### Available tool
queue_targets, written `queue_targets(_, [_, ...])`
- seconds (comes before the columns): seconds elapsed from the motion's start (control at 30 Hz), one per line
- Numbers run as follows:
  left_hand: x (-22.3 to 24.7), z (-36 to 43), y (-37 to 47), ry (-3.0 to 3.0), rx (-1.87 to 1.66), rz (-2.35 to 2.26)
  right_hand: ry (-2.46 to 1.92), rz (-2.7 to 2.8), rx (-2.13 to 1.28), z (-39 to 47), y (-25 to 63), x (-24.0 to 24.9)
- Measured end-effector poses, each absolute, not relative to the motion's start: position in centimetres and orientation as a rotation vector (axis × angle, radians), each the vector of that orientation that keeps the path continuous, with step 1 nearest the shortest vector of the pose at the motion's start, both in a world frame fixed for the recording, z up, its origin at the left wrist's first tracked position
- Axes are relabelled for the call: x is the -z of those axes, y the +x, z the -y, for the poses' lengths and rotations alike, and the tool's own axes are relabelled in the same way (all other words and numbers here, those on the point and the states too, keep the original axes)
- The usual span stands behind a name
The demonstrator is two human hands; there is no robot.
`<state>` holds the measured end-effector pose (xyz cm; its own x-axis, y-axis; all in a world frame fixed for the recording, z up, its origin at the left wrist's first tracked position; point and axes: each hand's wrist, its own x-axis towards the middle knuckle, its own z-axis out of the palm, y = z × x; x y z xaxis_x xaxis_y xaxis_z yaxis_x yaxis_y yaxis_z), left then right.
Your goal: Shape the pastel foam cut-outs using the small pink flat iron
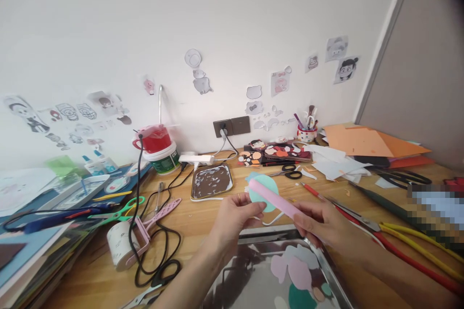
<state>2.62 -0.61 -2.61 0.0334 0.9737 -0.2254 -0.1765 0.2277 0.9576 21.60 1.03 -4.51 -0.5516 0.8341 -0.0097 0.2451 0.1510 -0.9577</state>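
Observation:
My left hand (241,212) pinches a thin mint-green disc (270,186) by its lower left edge, fingers closed. A smooth pink rod (273,198) with a rounded end is gripped in my right hand (321,219). The rod slants across the disc, its tip close to the disc's left side; whether they touch I cannot tell. Just below both hands lies a shiny metal tray (336,277). Flat cut-out shapes rest in it, among them a pale pink piece (299,271) and a teal piece (301,296).
Behind the hands sits a brown-topped square pad (212,182). Black-handled scissors (290,172) lie to its right, and a pink-handled lint roller (123,244) with black cables stands left. Long red-handled snips (406,256) and yellow handles are by my right arm. Orange sheets (362,140) are stacked at back right.

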Motion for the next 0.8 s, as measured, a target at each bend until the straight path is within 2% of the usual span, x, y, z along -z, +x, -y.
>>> queue_targets(0.8, [2.5,0.9,2.9,0.950,-1.060,-1.199,-1.059,1.882,-1.361,-1.8,22.3,4.4])
